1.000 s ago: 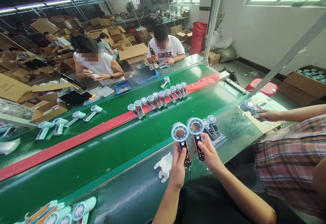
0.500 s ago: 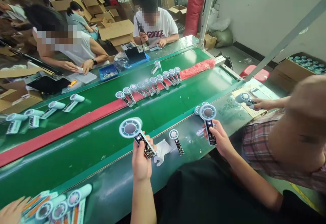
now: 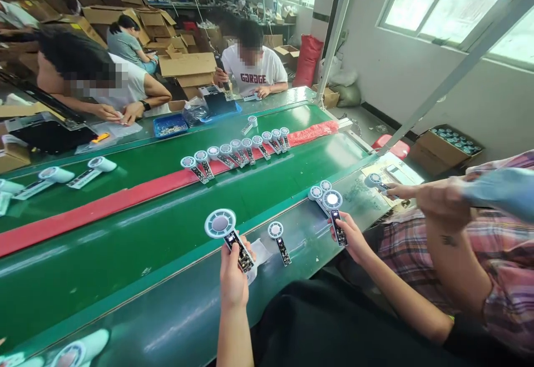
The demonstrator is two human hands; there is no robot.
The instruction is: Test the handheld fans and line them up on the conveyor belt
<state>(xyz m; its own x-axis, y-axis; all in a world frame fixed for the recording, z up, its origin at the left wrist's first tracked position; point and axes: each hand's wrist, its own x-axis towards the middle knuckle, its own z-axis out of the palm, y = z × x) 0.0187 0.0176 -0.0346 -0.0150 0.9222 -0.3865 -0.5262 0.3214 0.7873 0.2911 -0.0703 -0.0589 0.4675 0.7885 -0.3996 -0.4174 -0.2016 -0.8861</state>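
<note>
My left hand (image 3: 235, 275) is closed around the handle of a pale-blue handheld fan (image 3: 220, 224), its thumb on the bare circuit board. My right hand (image 3: 354, 238) grips a second handheld fan (image 3: 332, 201) by its board side, and the centre of this one shines white. Between my hands a third fan (image 3: 276, 230) lies on the metal bench edge, board facing up. Two more fans (image 3: 316, 193) sit just beyond my right hand. Partly hidden behind my left hand is a crumpled white cloth or bag (image 3: 259, 253).
A green conveyor belt (image 3: 175, 233) crosses ahead, with a red strip (image 3: 154, 189) bearing a row of fans. To the right, a co-worker's hand (image 3: 396, 190) holds a fan; a blurred arm (image 3: 442, 206) is close to me. Two people work opposite. A fan-filled carton (image 3: 442, 153) stands behind.
The view has tilted up, bringing windows in. The fan in my right hand now shows a bright white centre. On my right, the neighbour's arm and a blurred light-blue thing have come into view.
</note>
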